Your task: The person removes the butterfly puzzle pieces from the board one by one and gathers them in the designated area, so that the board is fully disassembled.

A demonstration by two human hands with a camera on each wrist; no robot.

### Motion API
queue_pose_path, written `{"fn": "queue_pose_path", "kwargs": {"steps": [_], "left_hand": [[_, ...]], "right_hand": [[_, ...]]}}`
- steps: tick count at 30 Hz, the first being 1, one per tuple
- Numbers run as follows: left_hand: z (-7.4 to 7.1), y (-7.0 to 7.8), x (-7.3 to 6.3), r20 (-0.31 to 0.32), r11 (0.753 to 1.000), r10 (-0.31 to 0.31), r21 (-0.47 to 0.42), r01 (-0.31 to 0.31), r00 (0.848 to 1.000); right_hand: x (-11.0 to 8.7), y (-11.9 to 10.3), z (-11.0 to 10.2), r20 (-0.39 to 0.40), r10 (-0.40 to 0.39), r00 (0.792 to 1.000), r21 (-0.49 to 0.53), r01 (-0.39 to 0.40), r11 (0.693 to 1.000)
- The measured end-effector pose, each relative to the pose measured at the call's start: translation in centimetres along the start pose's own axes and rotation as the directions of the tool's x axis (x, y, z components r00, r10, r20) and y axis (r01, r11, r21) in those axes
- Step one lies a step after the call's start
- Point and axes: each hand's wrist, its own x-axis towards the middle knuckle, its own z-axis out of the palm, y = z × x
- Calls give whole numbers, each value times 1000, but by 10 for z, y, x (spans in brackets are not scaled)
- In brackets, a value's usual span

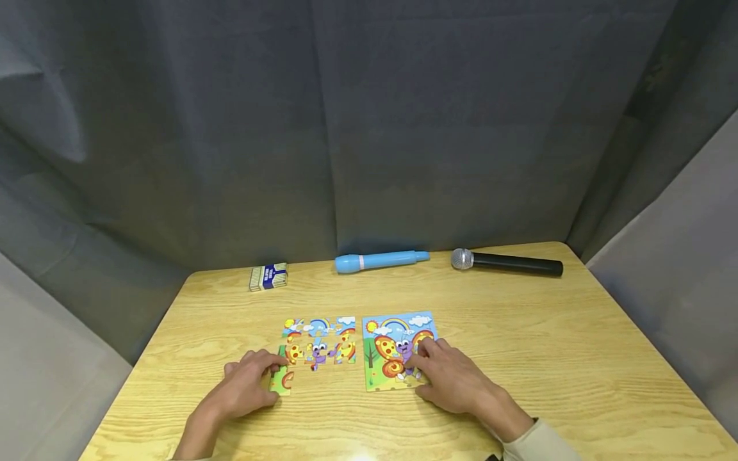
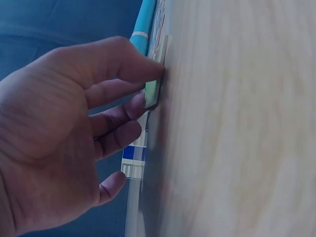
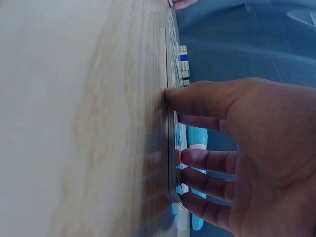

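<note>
At the lower left corner of a spread of loose puzzle pieces, my left hand pinches a green puzzle piece between thumb and forefinger. In the left wrist view the green piece shows as a thin edge by the thumb tip; the other fingers hang loosely curled. A square butterfly picture board lies flat to the right of the pieces. My right hand rests on its lower right part, fingertips on the picture and thumb at the near edge. The right hand hides that corner.
Along the table's back edge lie a box of cotton swabs, a blue marker-shaped stick and a black microphone with a silver head. Dark grey cloth hangs behind the wooden table.
</note>
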Motion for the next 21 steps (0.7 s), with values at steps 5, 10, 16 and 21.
{"fn": "queue_pose_path", "kwargs": {"steps": [5, 10, 16, 21], "left_hand": [[-1, -1, 0, 11, 1000, -10, -2, 10, 1000], [0, 3, 0, 5, 999, 5, -33, -4, 1000], [6, 20, 6, -25, 993, 59, -97, -61, 998], [15, 41, 15, -74, 988, 109, -104, -117, 991]], "right_hand": [[0, 0, 0, -2, -1, 1000, 4, 1, 1000], [0, 1, 1, -5, -4, 1000, 11, 4, 1000], [-1, 2, 2, -10, -6, 1000, 21, 7, 1000], [-1, 1, 2, -3, 8, 1000, 33, -8, 999]]}}
